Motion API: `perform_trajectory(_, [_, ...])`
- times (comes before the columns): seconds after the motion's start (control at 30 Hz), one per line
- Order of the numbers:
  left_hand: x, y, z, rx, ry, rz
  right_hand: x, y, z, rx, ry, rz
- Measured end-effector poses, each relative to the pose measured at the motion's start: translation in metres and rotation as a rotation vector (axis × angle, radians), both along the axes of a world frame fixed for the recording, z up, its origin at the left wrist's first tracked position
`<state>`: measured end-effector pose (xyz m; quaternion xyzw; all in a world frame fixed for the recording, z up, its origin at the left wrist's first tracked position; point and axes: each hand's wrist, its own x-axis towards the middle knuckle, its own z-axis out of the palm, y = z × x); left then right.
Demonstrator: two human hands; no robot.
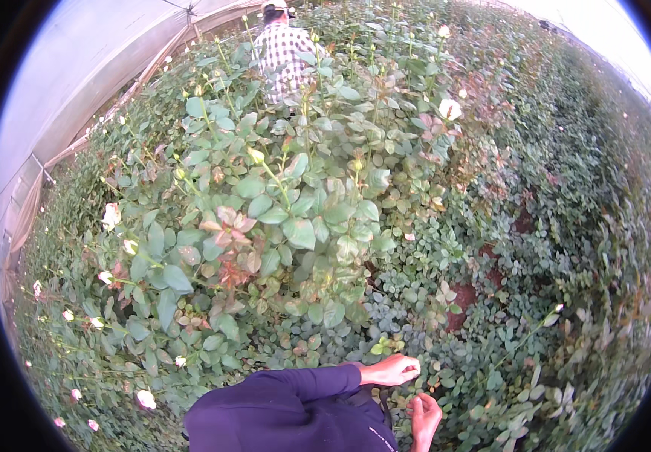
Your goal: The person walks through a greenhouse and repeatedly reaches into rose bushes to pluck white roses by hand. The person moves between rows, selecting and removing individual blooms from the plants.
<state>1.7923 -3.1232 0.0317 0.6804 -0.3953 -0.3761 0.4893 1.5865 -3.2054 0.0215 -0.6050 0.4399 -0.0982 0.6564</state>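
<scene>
My left hand reaches out from a dark blue sleeve with its fingers curled in, and I see nothing in it. Just below it, my right hand has bent fingers turned toward my body; whether something small sits between them cannot be made out. Both hands are apart, close in front of my torso, over low rose foliage. A sprig of light green leaves stands just beyond the left hand. To the right, a long rose stem leans outward with a pale bud at its tip.
Tall rose bushes with buds and a white rose rise ahead. A person in a checked shirt stands among them, back turned. Reddish soil shows through a gap in the leaves. Plastic greenhouse sheeting borders the left.
</scene>
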Motion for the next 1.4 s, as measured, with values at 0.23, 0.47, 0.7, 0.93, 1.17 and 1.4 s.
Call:
perform_trajectory(0.23, [0.054,-0.007,0.041,0.034,-0.024,0.232,0.080,-0.054,0.013,-0.168,0.039,0.260])
perform_trajectory(0.47, [0.108,-0.007,0.128,-0.098,-0.105,0.784,0.164,-0.113,0.019,-0.087,0.010,0.707])
perform_trajectory(0.7, [0.131,-0.001,0.185,-0.394,-0.168,1.265,0.221,-0.173,0.034,-0.041,-0.042,0.847])
perform_trajectory(0.93, [0.096,-0.011,0.176,-0.353,-0.065,1.374,0.313,-0.138,0.114,-0.021,-0.277,1.078])
perform_trajectory(1.17, [0.058,-0.017,0.157,-0.395,-0.056,1.430,0.437,-0.037,0.246,-0.009,-0.836,1.146])
perform_trajectory(1.4, [0.038,0.007,0.151,-0.292,-0.090,1.493,0.518,0.067,0.284,-0.232,-0.877,1.068])
